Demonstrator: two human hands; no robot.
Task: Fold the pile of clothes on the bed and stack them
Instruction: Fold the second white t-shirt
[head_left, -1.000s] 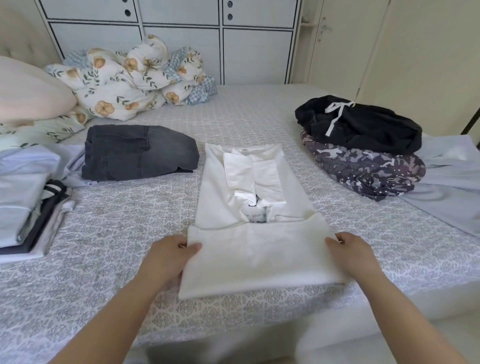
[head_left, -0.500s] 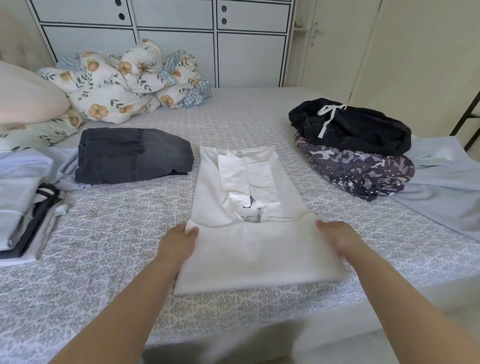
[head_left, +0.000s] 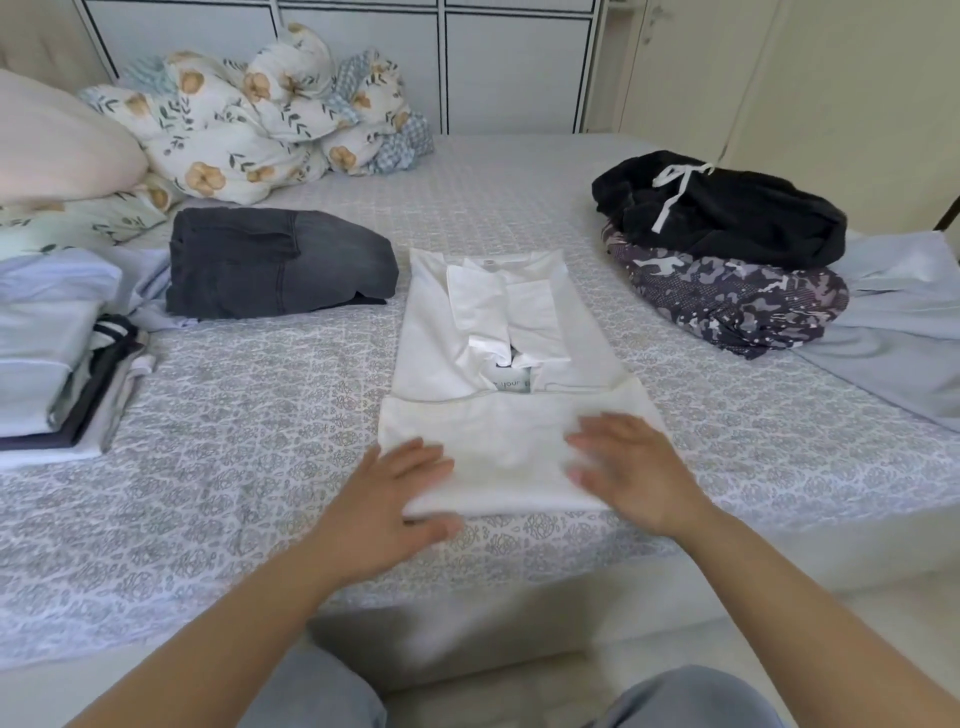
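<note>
Both hands have slid from the fold's corners onto its top — left hand (head_left: 395, 493) and right hand (head_left: 628, 470) flat, fingers released, on the white shirt (head_left: 498, 395) at the bed's (head_left: 260, 467) near edge — where uneven smoothing may skew the fold.

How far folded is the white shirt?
Partly folded: the white shirt has its sleeves turned in and its bottom hem folded up; the upper half lies uncovered.

shirt (head_left: 498, 332) between jeans (head_left: 275, 262), probably shorts (head_left: 722, 208)
</note>
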